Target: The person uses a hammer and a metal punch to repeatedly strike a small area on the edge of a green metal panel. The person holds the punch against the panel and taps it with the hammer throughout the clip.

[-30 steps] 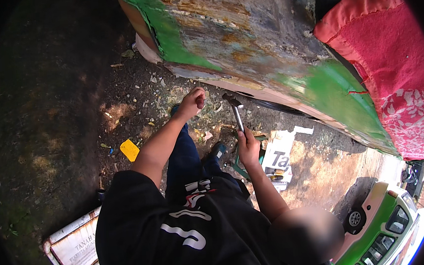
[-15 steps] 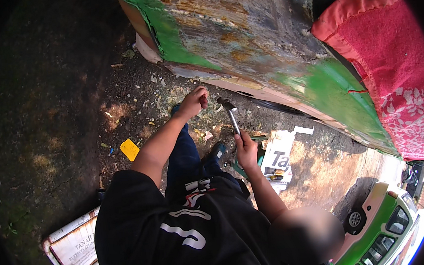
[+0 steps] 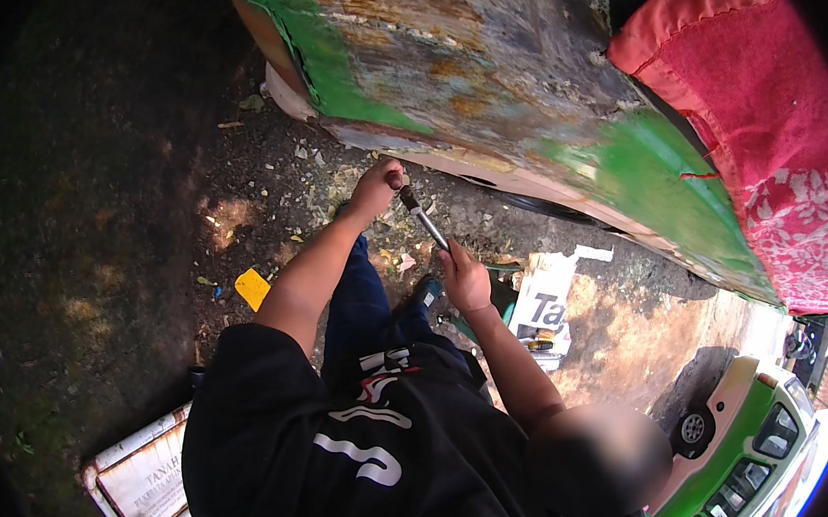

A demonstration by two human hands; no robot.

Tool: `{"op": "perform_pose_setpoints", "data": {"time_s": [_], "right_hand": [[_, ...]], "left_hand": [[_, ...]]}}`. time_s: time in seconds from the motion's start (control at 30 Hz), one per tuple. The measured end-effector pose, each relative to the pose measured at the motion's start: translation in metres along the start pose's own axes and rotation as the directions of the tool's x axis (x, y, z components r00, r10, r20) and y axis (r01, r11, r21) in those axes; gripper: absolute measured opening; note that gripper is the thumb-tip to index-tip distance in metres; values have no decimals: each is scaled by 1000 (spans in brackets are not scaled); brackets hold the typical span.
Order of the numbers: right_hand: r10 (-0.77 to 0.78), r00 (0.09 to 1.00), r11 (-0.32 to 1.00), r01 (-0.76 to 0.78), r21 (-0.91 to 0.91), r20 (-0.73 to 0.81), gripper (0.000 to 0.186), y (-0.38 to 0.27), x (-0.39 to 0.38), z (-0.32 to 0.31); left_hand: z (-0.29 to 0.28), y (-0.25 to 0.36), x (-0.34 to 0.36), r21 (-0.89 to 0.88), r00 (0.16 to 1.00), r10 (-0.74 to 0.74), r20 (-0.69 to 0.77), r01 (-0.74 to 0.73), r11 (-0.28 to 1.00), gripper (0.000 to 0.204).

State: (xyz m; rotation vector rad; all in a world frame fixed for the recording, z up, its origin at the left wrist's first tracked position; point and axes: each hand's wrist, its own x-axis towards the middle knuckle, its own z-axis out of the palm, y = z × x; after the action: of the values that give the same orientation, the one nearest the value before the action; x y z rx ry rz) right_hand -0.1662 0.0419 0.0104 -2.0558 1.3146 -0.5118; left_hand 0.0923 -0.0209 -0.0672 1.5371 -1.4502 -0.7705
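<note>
Just above the frame's centre, the hammer (image 3: 426, 223) gripped by the right hand (image 3: 467, 280) has swung up-left beside what looks like a reddish-brown handle (image 3: 394, 177) clenched in the left hand (image 3: 373, 194), seemingly at its strike, contact unclear

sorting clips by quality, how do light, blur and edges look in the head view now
Head view: black vignetting swallows the corners; head view: sunlight dapples the dirt ground at right, deep shade lies at left; head view: the hammer looks fairly sharp, a round patch at lower right is heavily blurred.
</note>
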Motion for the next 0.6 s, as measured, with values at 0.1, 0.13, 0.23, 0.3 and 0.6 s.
{"op": "perform_pose_setpoints", "data": {"time_s": [0.1,0.13,0.23,0.3,0.6], "right_hand": [[68,997,995,-66,76,-25,29,14,-6,1],[100,994,988,-95,124,-32,28,10,-17,-5],[171,985,965,-166,202,-5,31,0,-20,-18],[227,973,952,-232,198,45,31,-1,-22,-21],[228,973,947,-233,221,47,31,-6,-26,-21]], "left_hand": [[-4,-22,-1,49,1000,14,9,-14,999,16],[-1,-17,-8,13,998,13,53,-13,1000,17],[-5,-2,-11,-26,999,27,42,-25,999,23],[1,-1,-17,-31,996,32,81,-30,999,24],[4,5,-14,15,995,10,103,-12,1000,21]]}}
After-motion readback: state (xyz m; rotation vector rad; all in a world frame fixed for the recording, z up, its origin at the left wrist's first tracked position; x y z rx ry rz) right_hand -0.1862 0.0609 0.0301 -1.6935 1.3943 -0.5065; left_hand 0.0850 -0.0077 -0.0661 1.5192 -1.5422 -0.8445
